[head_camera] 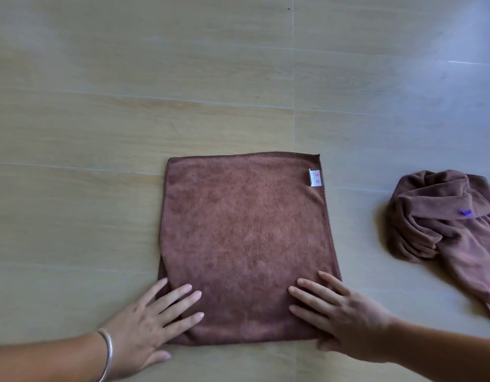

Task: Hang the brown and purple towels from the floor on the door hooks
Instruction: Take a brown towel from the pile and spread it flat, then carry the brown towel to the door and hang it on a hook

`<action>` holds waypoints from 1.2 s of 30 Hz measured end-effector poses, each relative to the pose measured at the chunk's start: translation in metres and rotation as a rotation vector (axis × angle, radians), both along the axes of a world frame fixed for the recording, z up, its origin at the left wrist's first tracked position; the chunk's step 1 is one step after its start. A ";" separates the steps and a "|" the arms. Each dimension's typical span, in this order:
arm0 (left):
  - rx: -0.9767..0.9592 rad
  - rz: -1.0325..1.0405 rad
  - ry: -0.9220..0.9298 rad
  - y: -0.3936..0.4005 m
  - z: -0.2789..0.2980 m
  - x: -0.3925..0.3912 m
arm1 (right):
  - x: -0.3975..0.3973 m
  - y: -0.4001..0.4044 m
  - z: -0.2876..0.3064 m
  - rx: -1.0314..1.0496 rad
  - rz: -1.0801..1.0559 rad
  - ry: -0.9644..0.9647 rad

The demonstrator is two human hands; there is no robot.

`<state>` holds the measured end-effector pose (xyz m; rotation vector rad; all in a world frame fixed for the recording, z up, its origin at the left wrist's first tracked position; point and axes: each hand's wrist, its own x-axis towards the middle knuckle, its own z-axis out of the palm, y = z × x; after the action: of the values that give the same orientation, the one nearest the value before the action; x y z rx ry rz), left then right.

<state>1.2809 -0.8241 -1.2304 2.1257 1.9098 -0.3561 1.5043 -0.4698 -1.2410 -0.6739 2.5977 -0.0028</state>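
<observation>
A brown towel (246, 230) lies folded flat on the floor in the middle of the view, with a small white label (314, 177) at its far right corner. My left hand (153, 321) rests flat on the towel's near left corner, fingers straight and spread. My right hand (337, 312) presses flat on the near right corner the same way. A second brown towel (442, 219) lies crumpled on the floor to the right, carrying a small purple mark (465, 213). No purple towel, door or hooks are in view.
Pale wood-look floor tiles (128, 106) fill the rest of the view. A bright reflection falls on the floor at the far right. A silver bangle (107, 351) sits on my left wrist.
</observation>
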 end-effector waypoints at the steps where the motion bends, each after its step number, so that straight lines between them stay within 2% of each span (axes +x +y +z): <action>1: 0.010 -0.005 -0.004 -0.002 0.000 -0.002 | 0.001 0.000 -0.002 -0.012 0.004 0.032; 3: 0.054 -0.010 -0.025 0.000 0.000 -0.006 | 0.003 -0.002 -0.004 -0.043 0.010 0.112; 6: 0.234 -0.039 -0.096 -0.004 -0.009 -0.010 | 0.002 0.000 -0.008 -0.098 0.009 0.210; 9: 0.281 -0.009 -0.121 -0.005 -0.003 -0.015 | 0.001 -0.001 0.002 -0.117 -0.094 0.289; 12: 0.324 0.163 -0.199 0.001 0.023 -0.022 | -0.004 -0.002 0.031 -0.137 -0.212 0.285; 15: 0.404 0.449 -0.254 0.015 0.083 -0.035 | -0.026 0.005 0.096 -0.115 -0.355 0.281; 19: 0.413 0.661 -0.230 0.039 0.188 -0.059 | -0.076 0.019 0.211 -0.092 -0.568 0.297; 22: 0.437 0.716 -0.168 0.059 0.273 -0.082 | -0.110 0.035 0.301 -0.052 -0.634 0.264; 25: 0.468 0.768 -0.154 0.071 0.365 -0.108 | -0.137 0.051 0.394 0.088 -0.640 0.213; 30: 0.471 0.864 -0.200 0.081 0.539 -0.145 | -0.164 0.065 0.573 0.115 -0.632 0.286; 33: 0.404 0.871 -0.226 0.085 0.659 -0.164 | -0.170 0.068 0.693 0.130 -0.637 0.305; 36: 0.421 0.838 -0.246 0.088 0.776 -0.181 | -0.173 0.069 0.808 0.062 -0.684 0.341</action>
<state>1.0997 -0.7364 -0.4540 1.2562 2.6269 0.4851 1.3313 -0.4011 -0.4326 0.2861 3.0063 -0.0234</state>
